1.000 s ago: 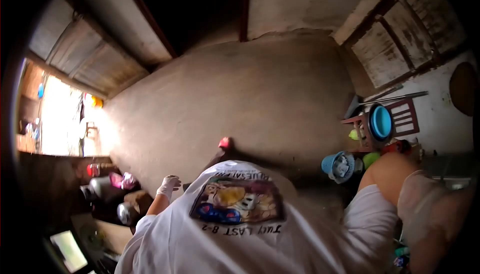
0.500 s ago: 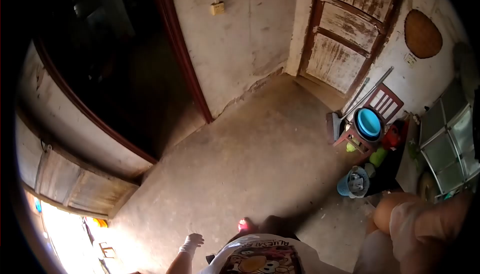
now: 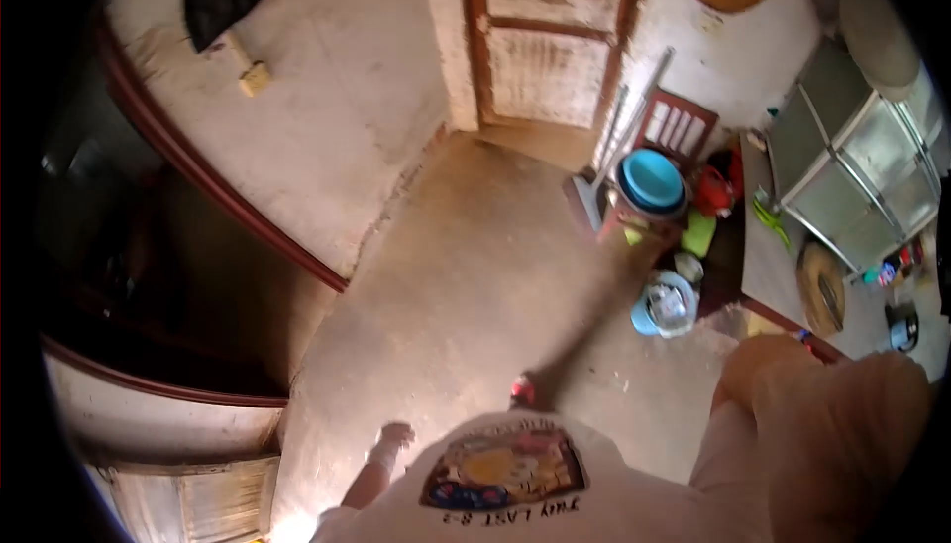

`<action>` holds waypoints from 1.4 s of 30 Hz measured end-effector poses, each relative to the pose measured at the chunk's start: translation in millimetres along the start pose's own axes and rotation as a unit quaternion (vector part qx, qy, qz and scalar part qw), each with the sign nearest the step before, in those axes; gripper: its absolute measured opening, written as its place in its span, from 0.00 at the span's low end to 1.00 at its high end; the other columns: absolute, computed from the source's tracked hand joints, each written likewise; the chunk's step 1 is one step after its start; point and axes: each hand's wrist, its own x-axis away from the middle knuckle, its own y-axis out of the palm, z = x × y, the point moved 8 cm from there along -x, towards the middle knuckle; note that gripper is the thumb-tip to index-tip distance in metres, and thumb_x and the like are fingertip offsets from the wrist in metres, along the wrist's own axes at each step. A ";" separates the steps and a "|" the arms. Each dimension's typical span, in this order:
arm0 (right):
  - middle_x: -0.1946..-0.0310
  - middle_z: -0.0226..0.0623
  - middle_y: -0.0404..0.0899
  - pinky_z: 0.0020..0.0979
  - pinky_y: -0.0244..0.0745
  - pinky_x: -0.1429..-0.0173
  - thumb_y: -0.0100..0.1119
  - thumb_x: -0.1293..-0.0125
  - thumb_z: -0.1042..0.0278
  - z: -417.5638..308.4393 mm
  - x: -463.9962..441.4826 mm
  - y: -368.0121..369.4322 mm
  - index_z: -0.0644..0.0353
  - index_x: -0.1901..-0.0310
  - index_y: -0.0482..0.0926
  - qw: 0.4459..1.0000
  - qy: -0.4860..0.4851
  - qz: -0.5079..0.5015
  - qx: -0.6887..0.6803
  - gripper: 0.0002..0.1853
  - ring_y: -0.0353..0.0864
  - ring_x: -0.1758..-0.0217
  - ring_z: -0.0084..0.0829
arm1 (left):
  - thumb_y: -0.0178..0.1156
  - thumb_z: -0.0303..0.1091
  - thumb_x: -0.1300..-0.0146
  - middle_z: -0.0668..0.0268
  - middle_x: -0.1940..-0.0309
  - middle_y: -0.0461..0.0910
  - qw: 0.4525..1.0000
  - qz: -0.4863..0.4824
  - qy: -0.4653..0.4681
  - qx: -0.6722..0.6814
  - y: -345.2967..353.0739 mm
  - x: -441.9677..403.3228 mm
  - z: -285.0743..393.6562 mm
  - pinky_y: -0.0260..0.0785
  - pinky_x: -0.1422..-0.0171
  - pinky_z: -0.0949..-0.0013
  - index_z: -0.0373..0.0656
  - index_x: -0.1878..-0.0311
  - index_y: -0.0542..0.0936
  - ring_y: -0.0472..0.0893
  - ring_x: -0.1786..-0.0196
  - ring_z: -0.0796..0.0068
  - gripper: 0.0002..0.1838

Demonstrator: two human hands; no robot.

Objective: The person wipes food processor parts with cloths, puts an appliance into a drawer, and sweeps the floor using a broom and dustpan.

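Observation:
My left hand (image 3: 396, 434) hangs low at my side over the concrete floor, with white material around the wrist. It is somewhat blurred; its fingers look loosely bent, and nothing shows in them. My right arm (image 3: 783, 384) is bent at the lower right, its forearm rising close to the camera, and the right hand itself is out of sight. My white shirt (image 3: 634, 474) with a cartoon print fills the bottom middle. One foot (image 3: 522, 390) in something red shows ahead of it. Neither hand is near any object I can see.
A wooden chair (image 3: 679, 122) holds blue basins (image 3: 652, 178); a broom (image 3: 584, 201) leans beside it. A blue bucket (image 3: 646, 320) stands in front. To the right is a counter (image 3: 768, 266) with a glass-paned cabinet (image 3: 842, 157). A worn door (image 3: 545, 72) is ahead, a dark doorway (image 3: 188, 275) left.
The view has turned to the right and moved forward, so the chair, bucket and counter appear further left and more of the counter shows. My left hand stays low; my right arm stays bent.

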 end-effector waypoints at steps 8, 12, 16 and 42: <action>0.57 0.42 0.75 0.31 0.71 0.54 0.50 0.44 0.68 84.0 26.2 -40.2 0.66 0.55 0.74 0.994 0.072 0.057 0.065 0.17 0.74 0.60 0.29 | 0.55 0.34 0.39 0.57 0.63 0.81 0.842 0.417 0.005 -0.344 128.3 -88.0 117.4 0.75 0.60 0.67 0.37 0.53 0.73 0.80 0.63 0.64 0.14; 0.58 0.41 0.76 0.30 0.72 0.56 0.50 0.44 0.70 145.8 86.5 -52.1 0.66 0.56 0.75 0.935 0.271 0.199 0.114 0.15 0.75 0.61 0.28 | 0.56 0.34 0.41 0.57 0.67 0.81 0.832 0.417 -0.033 -0.364 95.6 -116.6 148.3 0.74 0.69 0.65 0.43 0.55 0.74 0.81 0.69 0.65 0.11; 0.61 0.33 0.80 0.27 0.71 0.58 0.54 0.40 0.71 276.0 237.9 17.1 0.64 0.53 0.76 0.764 0.619 0.179 0.035 0.14 0.78 0.62 0.25 | 0.56 0.35 0.41 0.56 0.66 0.81 0.808 0.448 -0.105 -0.369 47.8 -132.2 196.8 0.74 0.71 0.63 0.42 0.57 0.74 0.80 0.70 0.63 0.10; 0.52 0.35 0.77 0.31 0.69 0.49 0.53 0.37 0.54 702.9 621.3 80.8 0.56 0.49 0.74 0.303 0.640 0.632 -0.316 0.19 0.75 0.49 0.31 | 0.52 0.43 0.40 0.57 0.62 0.78 0.790 0.267 -0.107 -0.542 246.8 -622.6 571.3 0.70 0.64 0.58 0.47 0.57 0.72 0.77 0.65 0.60 0.13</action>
